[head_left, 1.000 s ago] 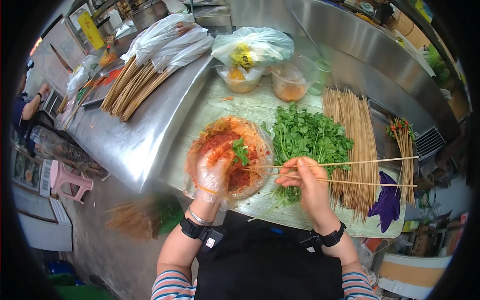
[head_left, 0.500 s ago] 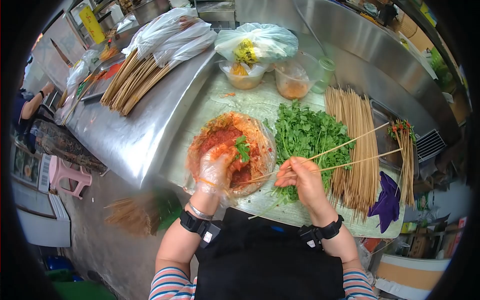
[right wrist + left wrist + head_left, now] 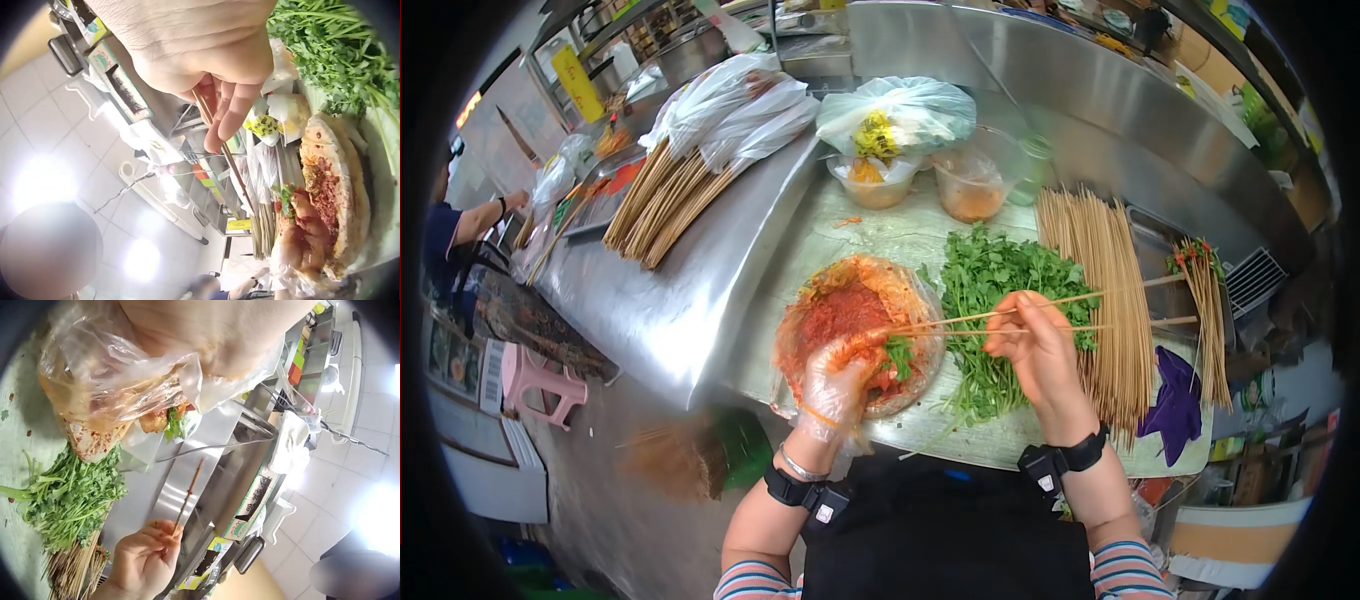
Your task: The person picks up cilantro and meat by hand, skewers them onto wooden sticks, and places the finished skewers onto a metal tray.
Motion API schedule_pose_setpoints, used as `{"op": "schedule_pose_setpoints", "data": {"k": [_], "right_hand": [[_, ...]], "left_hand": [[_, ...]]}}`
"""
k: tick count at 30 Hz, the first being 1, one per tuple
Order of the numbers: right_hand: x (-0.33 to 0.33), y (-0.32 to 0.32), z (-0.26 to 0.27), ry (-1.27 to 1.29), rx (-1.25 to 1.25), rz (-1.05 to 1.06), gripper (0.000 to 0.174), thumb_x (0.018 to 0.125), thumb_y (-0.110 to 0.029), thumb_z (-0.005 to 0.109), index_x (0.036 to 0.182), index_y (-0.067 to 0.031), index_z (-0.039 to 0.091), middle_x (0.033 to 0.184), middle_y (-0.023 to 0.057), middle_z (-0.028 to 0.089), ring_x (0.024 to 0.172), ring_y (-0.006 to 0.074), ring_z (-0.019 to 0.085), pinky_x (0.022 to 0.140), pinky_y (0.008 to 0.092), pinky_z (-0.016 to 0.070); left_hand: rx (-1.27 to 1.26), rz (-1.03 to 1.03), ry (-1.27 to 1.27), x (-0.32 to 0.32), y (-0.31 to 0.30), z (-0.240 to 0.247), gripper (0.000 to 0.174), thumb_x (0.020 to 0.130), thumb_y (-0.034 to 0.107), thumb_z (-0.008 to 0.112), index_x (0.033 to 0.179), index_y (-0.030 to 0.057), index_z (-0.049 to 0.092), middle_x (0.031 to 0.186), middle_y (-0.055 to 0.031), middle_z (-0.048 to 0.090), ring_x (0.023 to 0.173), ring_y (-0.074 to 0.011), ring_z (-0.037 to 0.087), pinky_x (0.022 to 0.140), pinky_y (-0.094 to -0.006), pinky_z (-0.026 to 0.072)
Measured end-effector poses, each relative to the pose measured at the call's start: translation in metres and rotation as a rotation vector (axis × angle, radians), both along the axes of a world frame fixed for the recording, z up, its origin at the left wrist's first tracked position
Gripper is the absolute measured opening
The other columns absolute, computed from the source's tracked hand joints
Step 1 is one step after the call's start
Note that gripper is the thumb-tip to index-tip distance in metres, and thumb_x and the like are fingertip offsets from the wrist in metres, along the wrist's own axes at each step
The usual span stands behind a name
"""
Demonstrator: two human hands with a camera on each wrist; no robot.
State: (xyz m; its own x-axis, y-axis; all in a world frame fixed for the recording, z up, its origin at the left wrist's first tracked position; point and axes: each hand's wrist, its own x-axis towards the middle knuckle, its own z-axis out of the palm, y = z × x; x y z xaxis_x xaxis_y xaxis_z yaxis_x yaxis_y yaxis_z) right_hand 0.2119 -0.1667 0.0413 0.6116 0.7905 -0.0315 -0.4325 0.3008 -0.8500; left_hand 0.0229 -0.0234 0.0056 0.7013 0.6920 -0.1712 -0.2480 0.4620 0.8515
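My left hand (image 3: 832, 385), in a clear plastic glove with a band at the wrist, is over the near side of a bowl (image 3: 928, 310) lined with a plastic bag. Red seasoned meat (image 3: 840, 310) fills it. The gloved fingers pinch a sauced piece of meat (image 3: 153, 422) with a cilantro sprig (image 3: 897, 357) sticking out. To the right, my bare right hand (image 3: 1040, 355) pinches two thin bamboo skewers (image 3: 970, 319), spread apart, their tips pointing left. In the head view the tips reach the gloved fingertips.
A heap of cilantro (image 3: 990, 290) lies right of the bowl, then many bare skewers (image 3: 1105, 300) and a purple cloth (image 3: 1170, 400). Plastic tubs (image 3: 875, 185) and a tied bag (image 3: 895, 110) stand behind. Bagged skewers (image 3: 670, 200) lie on the steel counter (image 3: 700, 270). Another person (image 3: 460, 225) is far left.
My left hand has shifted toward the bowl's near right side with the cilantro. My right hand has moved right, and the skewers lie more level, tips now at the gloved fingers.
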Motion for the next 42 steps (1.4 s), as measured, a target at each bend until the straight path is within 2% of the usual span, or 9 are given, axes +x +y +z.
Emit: {"op": "schedule_pose_setpoints", "data": {"k": [3,6,12,18,22,25,28,34,42], "right_hand": [[-0.001,0.007,-0.003,0.005,-0.004,0.048,0.026,0.098,-0.023,0.046,0.095,-0.0001,0.057,0.08,0.0127,0.065,0.064,0.019,0.066,0.056,0.0259,0.0545],[-0.002,0.009,-0.004,-0.008,-0.029,0.045,0.025,0.097,-0.023,0.046,0.094,-0.0006,0.057,0.078,0.012,0.065,0.061,0.018,0.066,0.054,0.0253,0.0547],[0.004,0.006,-0.001,-0.059,-0.082,0.097,0.026,0.097,-0.024,0.047,0.094,-0.0008,0.058,0.077,0.0111,0.065,0.062,0.0165,0.066,0.055,0.0236,0.0537],[0.001,0.007,0.007,-0.167,-0.149,0.124,0.028,0.098,-0.027,0.048,0.094,-0.0008,0.059,0.079,0.0097,0.066,0.063,0.0162,0.066,0.056,0.0221,0.0529],[-0.002,0.008,0.009,-0.254,-0.164,0.14,0.03,0.098,-0.027,0.047,0.095,-0.0001,0.059,0.081,0.0092,0.066,0.065,0.016,0.066,0.06,0.0225,0.053],[0.002,0.011,0.01,-0.284,-0.18,0.165,0.027,0.097,-0.026,0.048,0.094,-0.0009,0.059,0.08,0.0101,0.066,0.065,0.017,0.067,0.058,0.0233,0.0535],[0.008,0.012,0.015,-0.325,-0.178,0.214,0.027,0.097,-0.025,0.049,0.094,-0.0004,0.059,0.081,0.0102,0.066,0.067,0.0175,0.067,0.06,0.0243,0.0541],[0.021,0.02,0.019,-0.415,-0.147,0.352,0.026,0.098,-0.022,0.048,0.097,0.0009,0.06,0.085,0.0098,0.067,0.071,0.0156,0.067,0.065,0.0248,0.0537],[-0.005,-0.004,0.029,-0.444,-0.066,0.134,0.03,0.098,-0.02,0.046,0.093,0.0053,0.061,0.085,0.0141,0.065,0.072,0.0202,0.067,0.066,0.0278,0.0549]], "left_hand": [[0.058,0.023,0.021,-0.001,-0.004,0.003,0.027,0.087,-0.008,0.045,0.108,-0.0068,0.061,0.1,-0.0123,0.064,0.079,-0.0167,0.064,0.065,-0.0261,0.0551],[0.039,-0.034,0.0,-0.004,-0.001,0.002,0.027,0.088,-0.007,0.048,0.113,-0.006,0.058,0.107,-0.0143,0.062,0.092,-0.0219,0.064,0.076,-0.0319,0.0574],[-0.053,-0.01,-0.035,0.0,-0.001,0.002,0.037,0.088,-0.005,0.048,0.124,-0.0053,0.049,0.114,-0.0177,0.06,0.102,-0.0265,0.061,0.084,-0.0362,0.0549],[-0.192,-0.103,-0.214,-0.004,0.002,0.007,0.04,0.086,0.001,0.056,0.124,-0.0085,0.047,0.116,-0.0202,0.059,0.1,-0.0261,0.061,0.082,-0.0356,0.0535],[-0.056,-0.095,0.013,-0.004,0.002,-0.002,0.034,0.088,0.0,0.054,0.121,-0.0089,0.051,0.113,-0.0207,0.06,0.099,-0.0263,0.062,0.082,-0.0382,0.0551],[-0.053,-0.128,0.007,-0.005,0.0,-0.001,0.035,0.091,0.005,0.055,0.123,-0.0074,0.05,0.112,-0.0191,0.061,0.095,-0.0264,0.063,0.082,-0.0358,0.0556],[-0.294,-0.127,-0.118,-0.009,0.002,-0.001,0.032,0.092,0.006,0.054,0.121,-0.0073,0.051,0.113,-0.0198,0.059,0.095,-0.0273,0.063,0.08,-0.0355,0.0567],[-0.36,-0.063,-0.091,-0.011,0.0,-0.005,0.031,0.091,0.009,0.056,0.117,-0.0069,0.052,0.111,-0.0197,0.059,0.098,-0.0298,0.062,0.079,-0.0354,0.0578],[-0.334,-0.009,-0.247,-0.008,0.002,-0.003,0.027,0.092,0.003,0.053,0.117,-0.0066,0.052,0.114,-0.0196,0.057,0.099,-0.0308,0.06,0.085,-0.0388,0.0551]]}}
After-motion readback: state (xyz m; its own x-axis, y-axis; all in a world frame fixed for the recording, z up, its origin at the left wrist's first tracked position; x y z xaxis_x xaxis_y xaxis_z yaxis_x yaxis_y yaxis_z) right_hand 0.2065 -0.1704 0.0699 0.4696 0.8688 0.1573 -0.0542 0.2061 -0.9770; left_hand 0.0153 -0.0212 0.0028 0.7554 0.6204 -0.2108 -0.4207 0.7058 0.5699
